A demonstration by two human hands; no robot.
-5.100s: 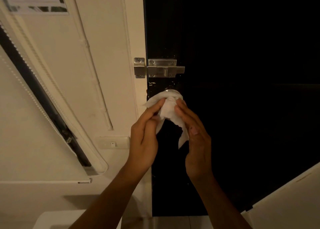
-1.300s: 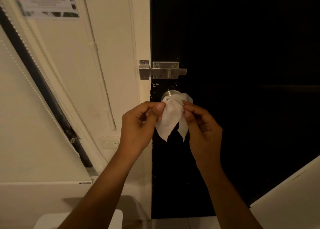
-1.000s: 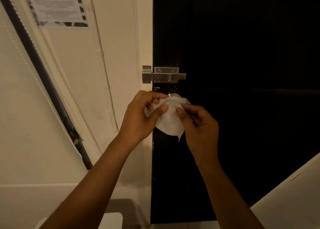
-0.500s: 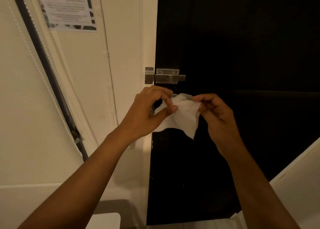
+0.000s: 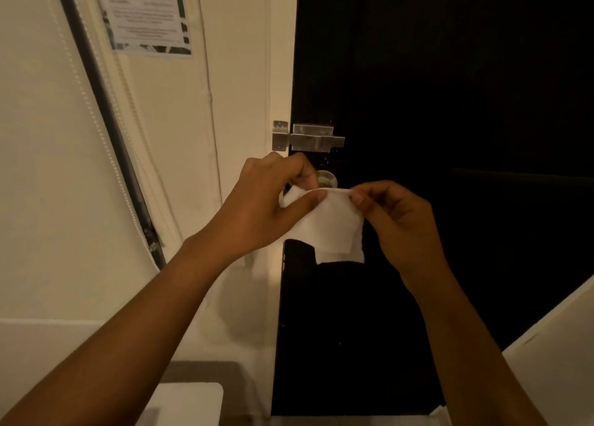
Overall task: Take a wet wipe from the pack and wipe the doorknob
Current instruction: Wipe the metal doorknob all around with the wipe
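Wet wipe [image 5: 328, 226] stretched between two hands in front of the door [image 5: 450, 104]
The left hand [image 5: 260, 207] pinches its left top edge with thumb and curled fingers, the right hand [image 5: 401, 223] pinches the right top corner; the doorknob [image 5: 328, 178] shows just above the wipe between the hands, below a metal latch [image 5: 308, 137]

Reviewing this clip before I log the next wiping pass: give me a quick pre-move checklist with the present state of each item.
1. Wet wipe in hand: ok, held spread between both hands.
2. Left hand grip: ok, thumb and fingers pinch the wipe's upper left edge.
3. Right hand grip: ok, fingertips pinch the upper right corner.
4. Doorknob reachable: ok, partly visible just above the wipe.
5. Wipe touching the knob: cannot tell.
6. Sliding latch out of the way: ok, it sits above both hands.
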